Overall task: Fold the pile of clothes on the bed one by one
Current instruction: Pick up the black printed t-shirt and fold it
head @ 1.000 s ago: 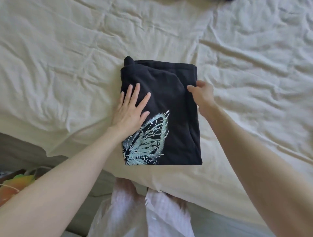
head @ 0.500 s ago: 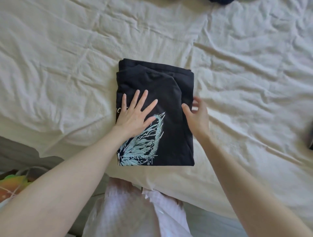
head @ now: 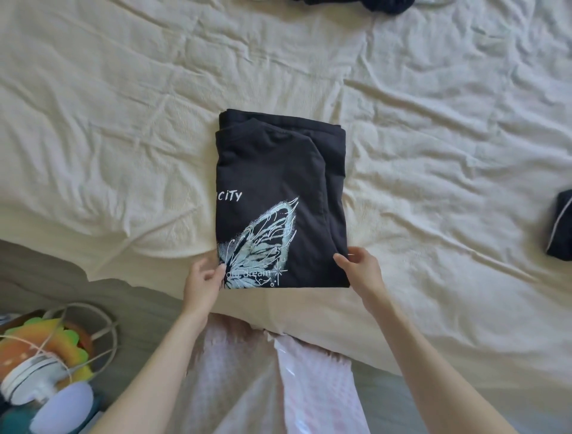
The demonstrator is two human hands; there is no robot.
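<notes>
We count one folded black shirt (head: pixel 278 192) lying flat on the cream bed sheet (head: pixel 123 108), close to the near edge of the bed, its butterfly print (head: pixel 260 244) and the white letters "ciTy" facing up. Two hands are at its near corners. Our left hand (head: pixel 202 283) sits at the near left corner, thumb on top of the print and fingers curled under the cloth edge, so that grip is pinching the shirt. Our right hand (head: pixel 360 269) is at the near right corner, thumb lying on the fabric; we cannot tell whether its fingers have closed on the cloth. Elsewhere on the bed we count two more dark patches of clothing: one heap (head: pixel 362 3) cut off by the far edge of the view, and one folded dark piece with a pale stripe (head: pixel 560 226) at the right edge, well apart from the shirt. Below, beside the bed, lies one cluster of colourful objects (head: pixel 40 362) on the floor.
</notes>
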